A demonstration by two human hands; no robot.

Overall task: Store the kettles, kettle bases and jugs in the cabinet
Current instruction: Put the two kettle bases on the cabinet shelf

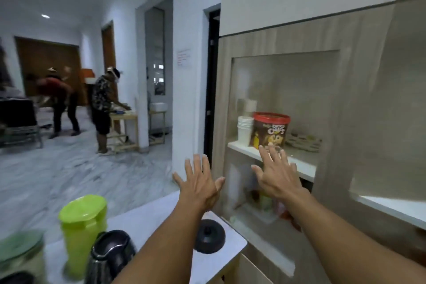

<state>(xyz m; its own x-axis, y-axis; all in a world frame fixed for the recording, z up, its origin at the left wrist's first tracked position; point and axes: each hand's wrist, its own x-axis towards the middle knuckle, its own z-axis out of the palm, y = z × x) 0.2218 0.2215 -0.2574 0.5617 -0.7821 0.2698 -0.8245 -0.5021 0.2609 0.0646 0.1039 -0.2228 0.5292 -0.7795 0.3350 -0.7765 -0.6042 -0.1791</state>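
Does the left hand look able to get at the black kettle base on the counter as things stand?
Probably yes. The left hand is open and empty, raised above the counter, and the black kettle base sits just below its forearm near the counter edge with nothing on top of it.

Lower cabinet shelf (265, 205): contents blurred, unidentifiable.
Kettle (110, 258): base cut off by bottom edge.
Green-lidded container (20, 249): smeared, cropped at left edge.

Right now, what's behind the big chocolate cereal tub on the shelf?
Behind the red-lidded cereal tub I can see the cabinet's wood-grain back wall. A stack of white cups stands beside it, with another white stack further back. Whatever sits directly behind the tub is hidden.
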